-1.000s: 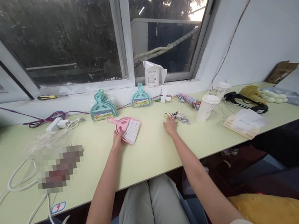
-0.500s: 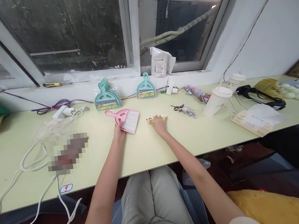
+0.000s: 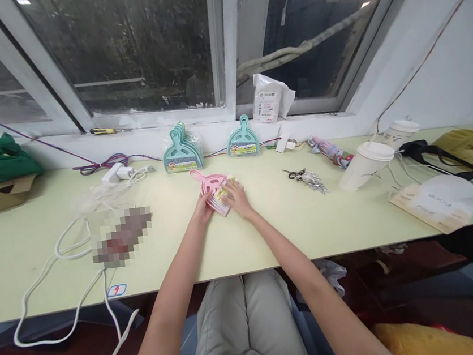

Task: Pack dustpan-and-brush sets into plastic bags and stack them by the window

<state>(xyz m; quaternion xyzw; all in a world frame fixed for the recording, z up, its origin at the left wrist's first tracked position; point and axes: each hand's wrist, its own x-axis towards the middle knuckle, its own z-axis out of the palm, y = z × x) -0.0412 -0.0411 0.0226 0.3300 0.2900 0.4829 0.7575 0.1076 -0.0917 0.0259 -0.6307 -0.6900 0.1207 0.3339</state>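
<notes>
A pink dustpan with a white-bristled brush (image 3: pixel 208 182) is in my left hand (image 3: pixel 201 210), whose fingers close around its left lower edge just above the table. My right hand (image 3: pixel 238 200) presses a small printed label card (image 3: pixel 222 190) across the bristles; its fingers lie over the card and hide part of it. Behind them, several teal dustpan-and-brush sets (image 3: pixel 179 151) stand stacked in clear wrapping with similar labels. One more wrapped teal set (image 3: pixel 242 141) leans against the wall to their right.
On the pale table (image 3: pixel 176 247), keys (image 3: pixel 307 179), a folded umbrella (image 3: pixel 331 151) and white cups (image 3: pixel 367 164) lie to the right. White cables (image 3: pixel 31 292), clear plastic and a pixelated object (image 3: pixel 121 239) are on the left. A cardboard box (image 3: pixel 3 192) sits at far left.
My right hand has brought the label card leftward from the table onto the brush bristles. The dustpan is now tilted more, and the view has turned slightly left.
</notes>
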